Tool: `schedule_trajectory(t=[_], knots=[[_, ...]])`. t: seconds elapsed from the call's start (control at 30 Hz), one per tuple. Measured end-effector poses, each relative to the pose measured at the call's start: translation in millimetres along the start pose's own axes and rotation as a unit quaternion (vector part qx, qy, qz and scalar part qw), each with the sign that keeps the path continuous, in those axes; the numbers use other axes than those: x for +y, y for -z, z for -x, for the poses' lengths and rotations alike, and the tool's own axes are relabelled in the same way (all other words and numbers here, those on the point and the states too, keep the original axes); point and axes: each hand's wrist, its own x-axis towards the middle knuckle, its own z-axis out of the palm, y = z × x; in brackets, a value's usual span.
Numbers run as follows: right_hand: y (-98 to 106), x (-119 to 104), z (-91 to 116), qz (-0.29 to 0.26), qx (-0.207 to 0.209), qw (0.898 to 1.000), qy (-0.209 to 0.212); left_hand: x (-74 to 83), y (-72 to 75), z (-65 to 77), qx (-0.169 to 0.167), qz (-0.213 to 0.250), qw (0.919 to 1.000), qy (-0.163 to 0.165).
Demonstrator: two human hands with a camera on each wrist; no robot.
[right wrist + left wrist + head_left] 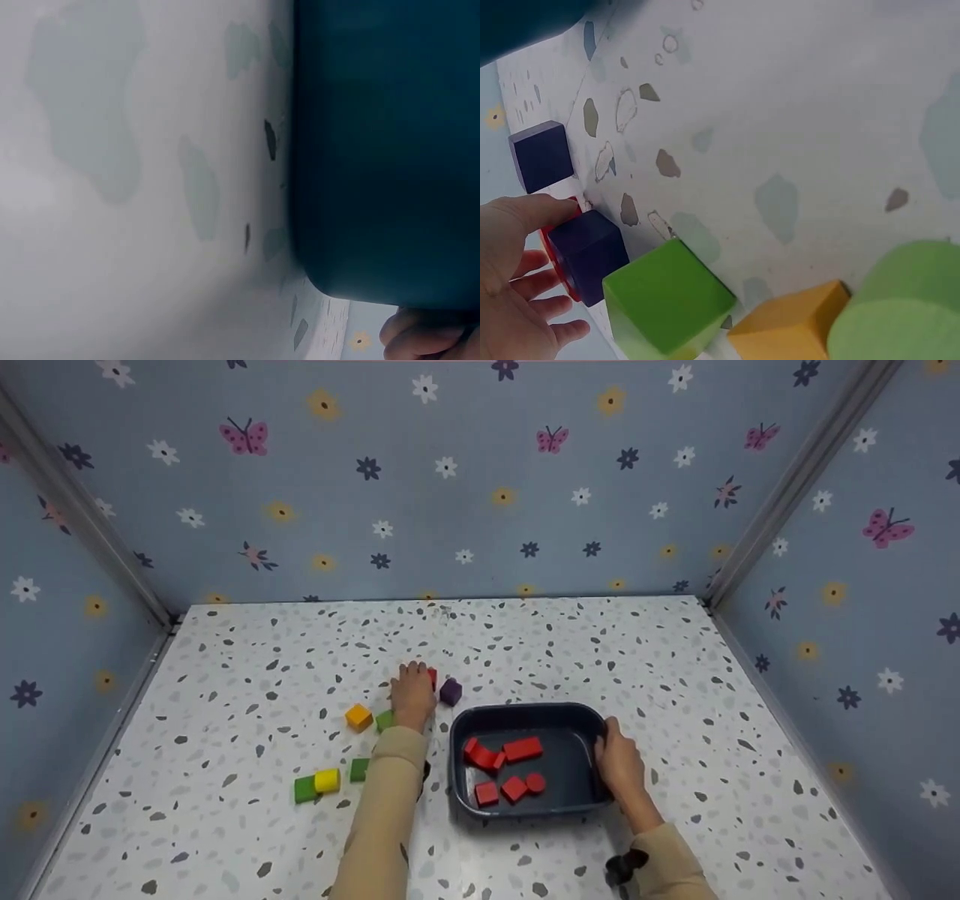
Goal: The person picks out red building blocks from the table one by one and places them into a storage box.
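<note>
My left hand (412, 694) reaches over the table's middle, thumb and fingers around a red block (433, 679). In the left wrist view the thumb lies at one end of this red block (561, 251), which is partly hidden behind a dark purple block (592, 255). Another purple block (451, 691) stands just to the right. My right hand (621, 757) grips the right rim of a dark blue tray (525, 812). Inside the tray lie several red blocks (523, 749). The right wrist view shows the tray's outer wall (390, 150) and a few curled fingers (420, 334).
Left of the tray lie an orange block (359, 718), green blocks (360, 769) and a yellow cylinder (327, 781) touching another green block (305, 790). The left forearm crosses beside them. Flower-patterned walls (480, 480) enclose the speckled table (247, 660) at the back and sides.
</note>
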Motion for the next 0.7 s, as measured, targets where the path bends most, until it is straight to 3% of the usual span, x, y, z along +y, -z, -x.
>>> schedule_trajectory(t=[0.2, 0.47, 0.7], knots=[[-1.0, 0.1, 1.2, 0.001, 0.003, 1.000, 0.006, -0.3, -1.8, 0.3, 0.010, -0.001, 0.9999, -0.005], [-0.6, -1.2, 1.8, 0.000, 0.009, 1.000, -0.001, -1.6, -4.3, 1.2, 0.056, 0.014, 0.9981, -0.020], [0.6, -0.8, 1.1, -0.005, 0.002, 1.000, -0.007, 0.6, -4.3, 0.8, 0.072, 0.038, 0.9966, -0.015]])
